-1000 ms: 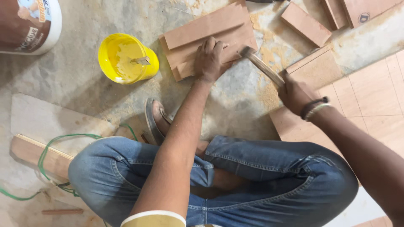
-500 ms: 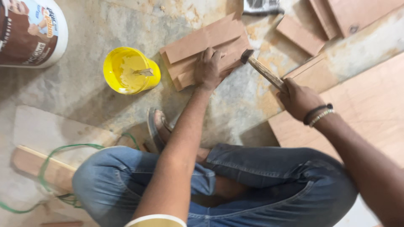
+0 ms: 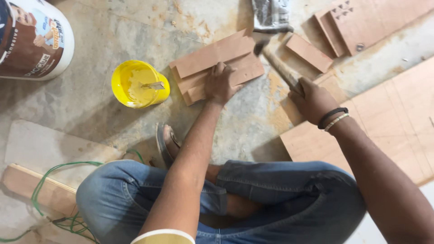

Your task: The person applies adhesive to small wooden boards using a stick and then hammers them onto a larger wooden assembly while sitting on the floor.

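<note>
Wooden strips [image 3: 217,68] lie pinned under the flat, open left hand [image 3: 220,83]; the right hand [image 3: 312,97], clenched round the hammer [image 3: 278,63], could strike those fingers.

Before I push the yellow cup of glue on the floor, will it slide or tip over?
The yellow cup looks small and wide, so it would probably slide on the stone floor rather than tip. It seems light, being only partly filled with glue. The stick leaning inside may shift or fall out if the push is sudden.
</note>
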